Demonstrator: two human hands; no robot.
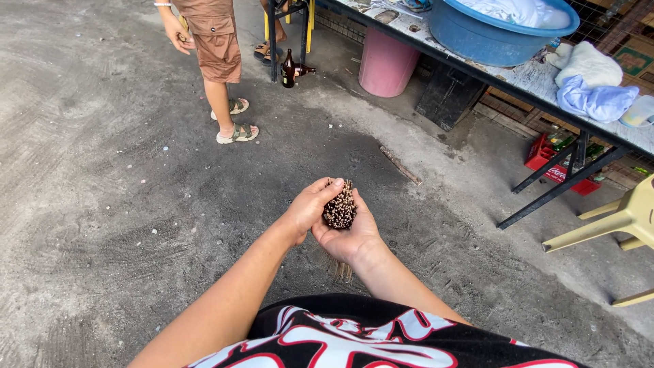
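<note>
Both my hands meet in the middle of the head view around a bundle of thin brown sticks (339,206), seen end-on, like the handle end of a stick broom. My right hand (351,235) cups the bundle from below and the right. My left hand (310,204) closes on it from the left, fingertips over its top. A few stick ends (343,271) poke out below my right wrist. The bundle hangs over bare concrete ground (102,204).
Another person in brown shorts (216,41) and sandals stands at the top. A brown bottle (289,69) stands by metal table legs. A blue basin (501,27), cloths (594,88), pink bucket (385,65), red crate (558,163) and beige plastic chair (630,218) lie right.
</note>
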